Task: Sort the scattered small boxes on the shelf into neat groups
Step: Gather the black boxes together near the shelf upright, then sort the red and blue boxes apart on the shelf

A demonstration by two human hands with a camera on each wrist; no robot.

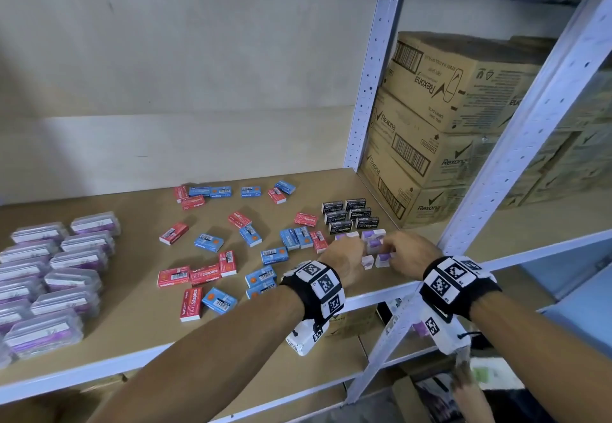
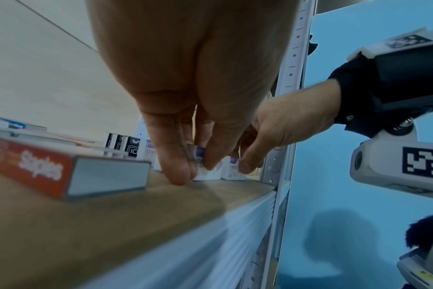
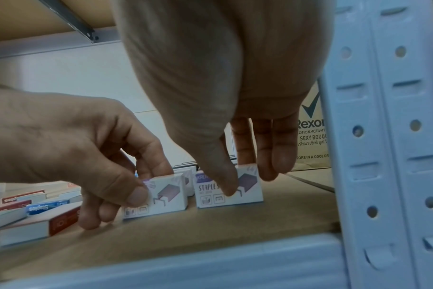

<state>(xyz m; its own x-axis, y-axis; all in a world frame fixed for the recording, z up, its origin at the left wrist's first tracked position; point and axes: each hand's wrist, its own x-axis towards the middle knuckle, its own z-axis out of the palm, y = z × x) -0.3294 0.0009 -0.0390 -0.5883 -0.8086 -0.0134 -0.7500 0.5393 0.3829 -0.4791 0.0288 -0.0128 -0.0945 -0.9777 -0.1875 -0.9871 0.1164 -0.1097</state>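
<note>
White-and-purple staple boxes (image 1: 374,252) stand side by side between both hands, left hand (image 1: 342,257) pinching the left one, right hand (image 1: 409,252) pinching its right-hand neighbour

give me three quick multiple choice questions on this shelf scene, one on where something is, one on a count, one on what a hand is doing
1. Where do the black boxes sit?
A. Beside the clear cases
B. Next to the cardboard cartons
C. On the shelf below

2. How many black boxes show?
A. Two
B. Six
C. Ten

3. What is the left hand doing?
A. Pinching a white-and-purple box
B. Resting flat
C. Lifting a red box

Answers: B, the head view shows them at the right end by the cartons; B, two columns of three; A, thumb and fingers clasp the upright box in the right wrist view.
</note>
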